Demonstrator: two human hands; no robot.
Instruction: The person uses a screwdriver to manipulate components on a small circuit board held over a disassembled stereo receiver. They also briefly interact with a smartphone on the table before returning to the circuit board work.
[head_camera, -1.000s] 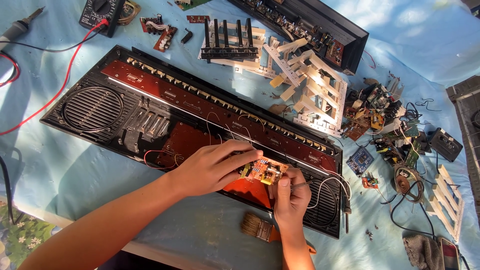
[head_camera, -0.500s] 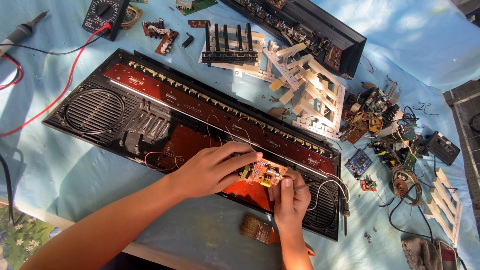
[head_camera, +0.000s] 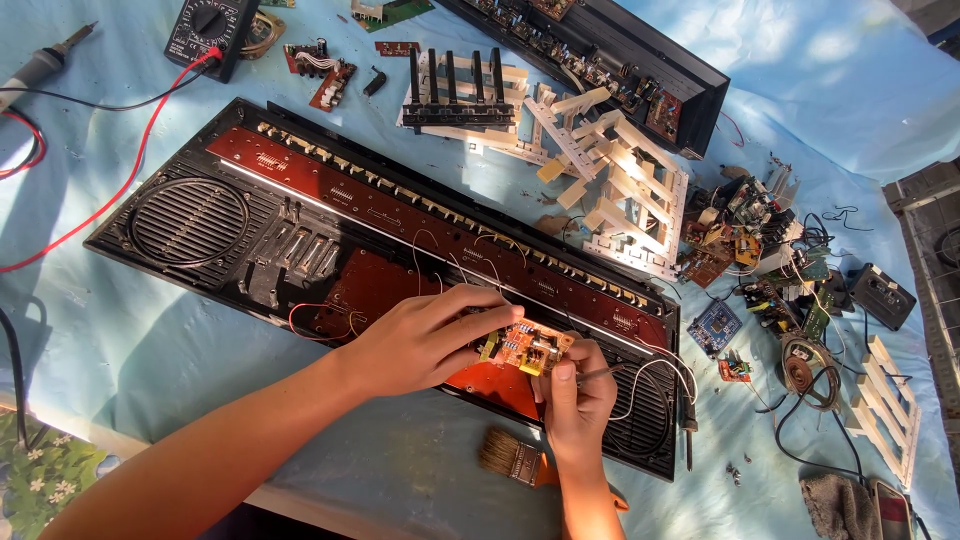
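A small orange circuit board (head_camera: 530, 347) sits over the near right part of the open keyboard case (head_camera: 300, 240). The left hand (head_camera: 425, 335) pinches its left edge; the right hand (head_camera: 575, 395), closed, grips a thin metal tool (head_camera: 600, 374) against it. A brush (head_camera: 510, 457) lies just nearer.

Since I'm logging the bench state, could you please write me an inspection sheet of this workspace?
Surface: light blue cloth, sunlit.
Job's things: small orange circuit board over the opened black keyboard case.
Clutter: white key racks, loose boards, brush, multimeter.
Grippers: left hand steadies the board; right hand pinches a thin metal tool.
Cables: red meter lead; white wires.
Surroundings: second black casing.
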